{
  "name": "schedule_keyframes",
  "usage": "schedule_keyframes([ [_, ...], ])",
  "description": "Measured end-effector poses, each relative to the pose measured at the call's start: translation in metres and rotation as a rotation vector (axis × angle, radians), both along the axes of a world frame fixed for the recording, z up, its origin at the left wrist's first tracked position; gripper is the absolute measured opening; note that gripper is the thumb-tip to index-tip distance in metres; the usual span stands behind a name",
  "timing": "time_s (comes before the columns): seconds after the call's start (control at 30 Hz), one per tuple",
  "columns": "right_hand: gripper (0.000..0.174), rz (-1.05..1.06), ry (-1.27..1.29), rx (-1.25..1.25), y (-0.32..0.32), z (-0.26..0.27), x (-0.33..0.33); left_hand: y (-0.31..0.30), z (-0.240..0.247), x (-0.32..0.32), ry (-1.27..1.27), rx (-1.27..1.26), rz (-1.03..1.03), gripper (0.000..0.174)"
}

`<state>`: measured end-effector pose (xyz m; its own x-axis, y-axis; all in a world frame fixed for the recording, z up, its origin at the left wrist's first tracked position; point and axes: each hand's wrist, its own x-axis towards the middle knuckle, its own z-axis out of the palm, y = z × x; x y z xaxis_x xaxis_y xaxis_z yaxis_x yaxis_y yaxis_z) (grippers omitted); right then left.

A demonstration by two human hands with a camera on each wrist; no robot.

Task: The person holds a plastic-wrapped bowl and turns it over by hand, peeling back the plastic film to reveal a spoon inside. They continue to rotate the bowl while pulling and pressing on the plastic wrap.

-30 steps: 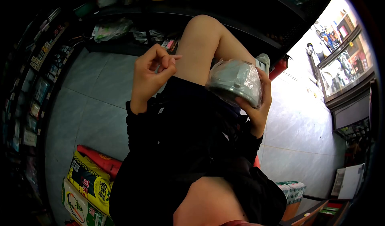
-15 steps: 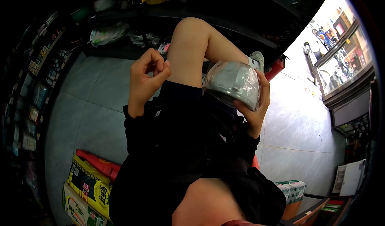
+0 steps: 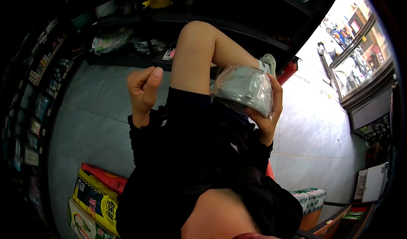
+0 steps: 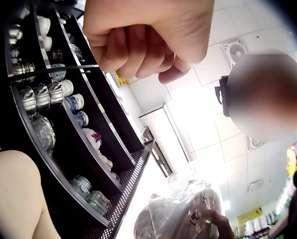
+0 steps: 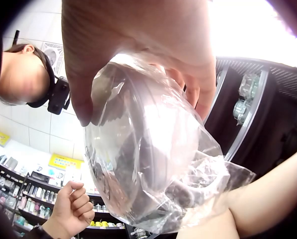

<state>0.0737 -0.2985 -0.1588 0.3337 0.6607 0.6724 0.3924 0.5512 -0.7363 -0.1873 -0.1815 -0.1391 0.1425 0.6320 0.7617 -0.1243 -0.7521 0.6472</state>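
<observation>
My right hand grips a pale grey rounded object wrapped in clear plastic, thumb on the near side and fingers round the far right edge. In the right wrist view the wrapped object hangs below the palm, its loose plastic bunched toward the leg. My left hand is raised to the left of the knee, fingers curled into a fist around nothing. The left wrist view shows that fist from close by, apart from the wrapped object.
Dark shelves with bowls, cups and a yellow pan run ahead and left. Yellow and red packages lie on the tiled floor at lower left. A red cylinder stands by the foot; a glass door is at right.
My left hand has moved left and down, its fingers curling from a loose bend into a fist. The wrapped object has shifted slightly left in the head view, still held by my right hand.
</observation>
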Motion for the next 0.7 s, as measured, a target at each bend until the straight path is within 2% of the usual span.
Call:
schedule_keyframes([
  [0.1,0.095,0.002,0.003,0.0,0.0,0.001,0.0,0.0,0.0,-0.001,0.001,-0.002,0.007,0.043],
  [0.2,0.09,0.091,0.004,0.007,-0.001,0.0,0.006,0.0,0.0,-0.001,-0.003,0.014,0.013,0.045],
  [0.4,0.088,-0.03,0.016,0.06,-0.001,-0.002,0.007,0.0,0.001,-0.001,-0.001,0.03,0.022,0.044],
  [0.63,0.094,-0.056,0.238,0.069,-0.003,-0.014,0.01,0.0,0.001,-0.002,-0.005,0.076,-0.021,0.041],
  [0.7,0.093,-0.067,0.236,0.054,-0.004,-0.015,0.012,0.0,0.0,-0.002,-0.006,0.082,-0.021,0.041],
])
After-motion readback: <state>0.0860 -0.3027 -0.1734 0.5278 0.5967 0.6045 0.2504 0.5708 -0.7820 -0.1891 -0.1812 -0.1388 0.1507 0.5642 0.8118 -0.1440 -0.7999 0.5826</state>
